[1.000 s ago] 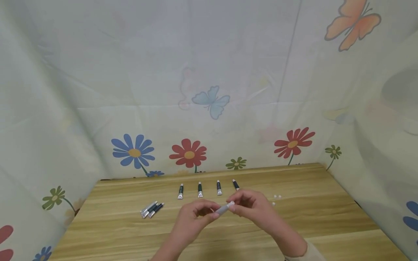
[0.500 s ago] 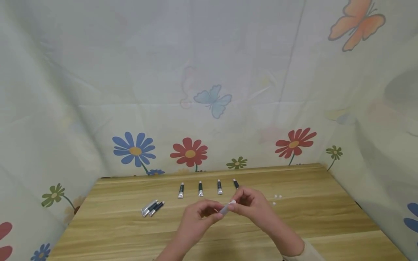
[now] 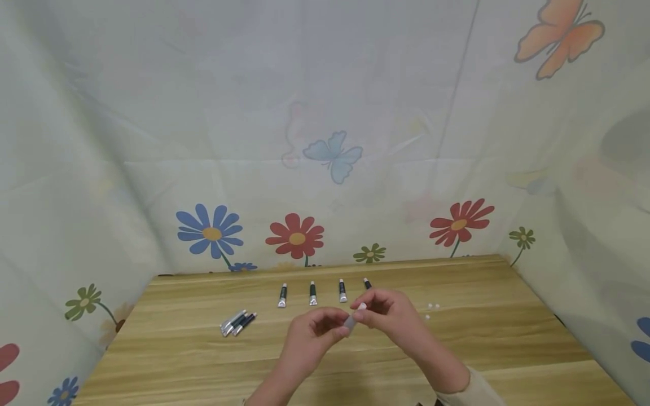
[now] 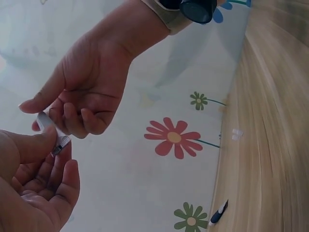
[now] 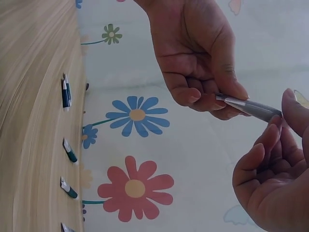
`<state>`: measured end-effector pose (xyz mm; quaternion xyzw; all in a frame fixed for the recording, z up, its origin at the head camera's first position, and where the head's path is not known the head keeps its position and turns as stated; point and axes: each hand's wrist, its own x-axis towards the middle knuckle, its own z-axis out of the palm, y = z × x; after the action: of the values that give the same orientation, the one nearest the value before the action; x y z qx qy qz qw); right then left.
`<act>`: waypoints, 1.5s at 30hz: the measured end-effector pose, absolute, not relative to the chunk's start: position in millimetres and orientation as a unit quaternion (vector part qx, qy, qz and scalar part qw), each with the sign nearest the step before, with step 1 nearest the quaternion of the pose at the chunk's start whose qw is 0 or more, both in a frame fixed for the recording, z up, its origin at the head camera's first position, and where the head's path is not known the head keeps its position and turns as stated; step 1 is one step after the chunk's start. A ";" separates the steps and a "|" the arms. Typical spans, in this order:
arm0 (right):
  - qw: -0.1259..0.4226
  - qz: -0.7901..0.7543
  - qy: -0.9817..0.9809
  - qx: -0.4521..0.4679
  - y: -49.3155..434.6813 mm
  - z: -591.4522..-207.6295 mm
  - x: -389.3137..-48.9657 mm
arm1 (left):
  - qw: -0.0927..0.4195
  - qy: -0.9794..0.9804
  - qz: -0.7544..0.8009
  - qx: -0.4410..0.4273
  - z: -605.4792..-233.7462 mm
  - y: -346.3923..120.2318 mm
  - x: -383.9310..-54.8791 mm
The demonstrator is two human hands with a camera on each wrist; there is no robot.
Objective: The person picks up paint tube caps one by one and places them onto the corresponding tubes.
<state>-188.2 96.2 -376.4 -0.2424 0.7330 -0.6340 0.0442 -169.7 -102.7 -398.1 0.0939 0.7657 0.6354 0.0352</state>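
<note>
R sleeve (image 3: pixel 469 390): cream/beige, plain; ends short of the wrist, so part of the R forearm (image 3: pixel 439 366) is bare. Its cuff (image 4: pixel 164 14), in L-wrist view, is a band, slightly dkr. there, approx. khaki. Next to it sits a blk. device (image 4: pixel 198 10) w/ a rounded, cylindrical, lens-like end; rest cut off by frame. Head view also has a small dk. bit (image 3: pixel 439 402) at sleeve edge, too small to ID. R hand (image 3: pixel 393 317) & L hand (image 3: pixel 313 338): both bare, w/ palm creases visible in wrist views.
</note>
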 end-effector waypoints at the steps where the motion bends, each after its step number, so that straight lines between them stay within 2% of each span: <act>1: 0.046 -0.632 0.734 -0.243 96.4 -376.4 -188.3 | 0.031 0.766 0.635 0.090 -398.6 -102.6 -170.2; 7: 0.064 -0.605 0.754 -0.249 99.8 -374.3 -189.0 | 0.019 0.785 0.615 0.068 -396.7 -105.1 -173.5; 11: 0.073 -0.604 0.758 -0.233 99.8 -374.2 -191.0 | 0.012 0.801 0.593 0.083 -393.4 -107.2 -172.6; 17: 0.064 -0.612 0.755 -0.228 100.3 -375.5 -192.0 | 0.004 0.807 0.580 0.113 -391.5 -107.9 -172.2; 23: 0.059 -0.618 0.742 -0.253 102.3 -378.0 -192.8 | 0.000 0.811 0.577 0.099 -391.4 -108.6 -173.5; 30: 0.049 -0.610 0.761 -0.214 101.4 -376.0 -192.0 | -0.005 0.815 0.569 0.111 -388.5 -108.5 -171.7; 39: 0.028 -0.575 0.767 -0.282 108.0 -378.0 -195.4 | -0.018 0.821 0.559 0.113 -386.8 -108.9 -171.1; 45: 0.034 -0.581 0.777 -0.241 106.1 -377.6 -195.2 | -0.014 0.822 0.556 0.122 -387.8 -108.7 -172.1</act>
<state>-195.2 106.1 -377.6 -0.2412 0.7765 -0.5811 0.0341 -172.1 -108.7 -387.8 0.1222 0.8217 0.5564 -0.0138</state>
